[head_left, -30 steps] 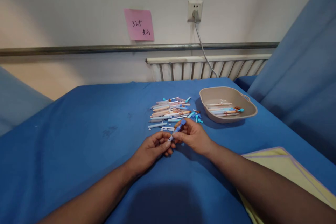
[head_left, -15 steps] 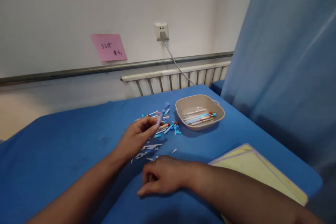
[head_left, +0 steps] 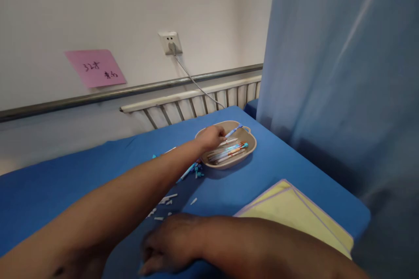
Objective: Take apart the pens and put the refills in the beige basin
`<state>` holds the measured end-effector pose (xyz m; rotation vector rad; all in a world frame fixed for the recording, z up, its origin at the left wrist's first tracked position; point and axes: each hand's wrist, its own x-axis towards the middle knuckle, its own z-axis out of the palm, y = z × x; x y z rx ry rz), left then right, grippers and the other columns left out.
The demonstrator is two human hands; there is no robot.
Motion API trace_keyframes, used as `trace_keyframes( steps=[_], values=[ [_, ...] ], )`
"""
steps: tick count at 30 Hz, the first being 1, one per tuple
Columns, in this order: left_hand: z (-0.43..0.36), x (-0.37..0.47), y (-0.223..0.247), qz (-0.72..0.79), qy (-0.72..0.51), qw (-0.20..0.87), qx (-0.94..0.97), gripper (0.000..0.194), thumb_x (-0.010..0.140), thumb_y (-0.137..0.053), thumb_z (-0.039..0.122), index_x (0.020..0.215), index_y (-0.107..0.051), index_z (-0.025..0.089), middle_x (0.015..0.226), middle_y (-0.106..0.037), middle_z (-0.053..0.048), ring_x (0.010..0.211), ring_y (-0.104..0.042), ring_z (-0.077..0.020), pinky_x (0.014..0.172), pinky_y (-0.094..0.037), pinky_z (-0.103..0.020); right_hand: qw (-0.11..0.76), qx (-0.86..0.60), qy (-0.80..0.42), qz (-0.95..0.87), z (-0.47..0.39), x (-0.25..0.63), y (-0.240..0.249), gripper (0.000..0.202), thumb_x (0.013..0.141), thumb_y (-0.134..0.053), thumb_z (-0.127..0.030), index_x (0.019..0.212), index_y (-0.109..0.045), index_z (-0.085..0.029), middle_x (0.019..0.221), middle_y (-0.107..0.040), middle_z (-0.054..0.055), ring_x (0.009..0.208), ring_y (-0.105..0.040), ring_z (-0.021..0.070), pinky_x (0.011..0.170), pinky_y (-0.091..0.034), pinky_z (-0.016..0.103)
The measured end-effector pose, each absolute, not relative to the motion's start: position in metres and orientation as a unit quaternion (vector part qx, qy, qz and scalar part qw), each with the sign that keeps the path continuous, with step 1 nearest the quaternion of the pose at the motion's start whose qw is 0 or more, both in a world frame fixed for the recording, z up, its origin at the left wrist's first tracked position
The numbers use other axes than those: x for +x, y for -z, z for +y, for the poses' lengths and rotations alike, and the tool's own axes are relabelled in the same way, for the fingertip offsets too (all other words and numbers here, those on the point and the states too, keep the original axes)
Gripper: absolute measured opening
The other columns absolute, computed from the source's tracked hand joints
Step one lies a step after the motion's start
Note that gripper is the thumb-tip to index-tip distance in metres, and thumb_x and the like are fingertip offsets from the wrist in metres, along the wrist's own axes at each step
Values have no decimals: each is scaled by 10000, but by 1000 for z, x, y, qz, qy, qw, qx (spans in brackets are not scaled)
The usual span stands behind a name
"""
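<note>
Since half a second ago our left hand (head_left: 212,136) has carried the blue pen (head_left: 233,130) from beside the basket (head_left: 251,151) to over its inside, and our head view has swung to the right.

From the head camera, we see our left hand closed, pinching the blue pen near one end. The pen slants, its blue-topped end pointing toward the table's far right corner, close to the basket's looped handle. The basket stands near that corner of the blue-covered table (head_left: 275,174), and several other pens (head_left: 229,153) lie inside it, below our hand.

Our right hand (head_left: 170,242) is low over the table's near edge, fingers curled. It is blurred, so we cannot tell whether it grasps anything. Just beyond it lie small white pieces (head_left: 168,199), well short of the far edge.

Our left forearm crosses in front of the loose heap, hiding most of it; past the arm we make out a few blue caps (head_left: 198,171) just beside the basket. Toward the table's right edge lies a folded yellow cloth (head_left: 304,209), partly covered by our right forearm. Beyond the right edge hangs a blue curtain (head_left: 321,96); behind the far edge, a pink note (head_left: 96,68) is on the wall.
</note>
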<state>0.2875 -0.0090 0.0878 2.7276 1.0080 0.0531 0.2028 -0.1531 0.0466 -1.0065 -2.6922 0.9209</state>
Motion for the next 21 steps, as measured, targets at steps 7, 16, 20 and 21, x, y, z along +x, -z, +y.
trace_keyframes(
  steps=[7,16,20,21],
  values=[
    [1,303,-61,381,73,47,921,200,704,-617,254,865,-706,177,899,-702,-95,841,-632,-237,750,-450,-290,59,-339,-319,-883,-150,202,-52,158,812,-520,-332,881,-610,-223,1012,-683,-3,872,-633,201,585,-468,266],
    [-1,313,-62,397,143,12,907,253,852,-566,289,1050,-616,140,1084,-619,-98,981,-592,-236,833,-476,-380,110,-338,-326,-876,-145,197,-34,202,815,-506,-412,757,-577,-232,792,-682,-8,735,-637,192,496,-428,245],
    [-3,314,-62,404,162,9,900,321,886,-533,311,1166,-524,154,1158,-551,-88,984,-573,-207,817,-503,-402,110,-339,-334,-873,-144,195,-31,201,801,-522,-391,699,-576,-226,696,-658,-16,658,-618,179,470,-407,232],
    [-4,314,-62,405,161,9,900,321,882,-538,307,1164,-528,153,1157,-553,-89,986,-574,-210,817,-502,-399,111,-339,-338,-871,-144,195,-31,201,799,-527,-377,680,-576,-223,676,-653,-19,638,-612,172,473,-408,229]
  ],
)
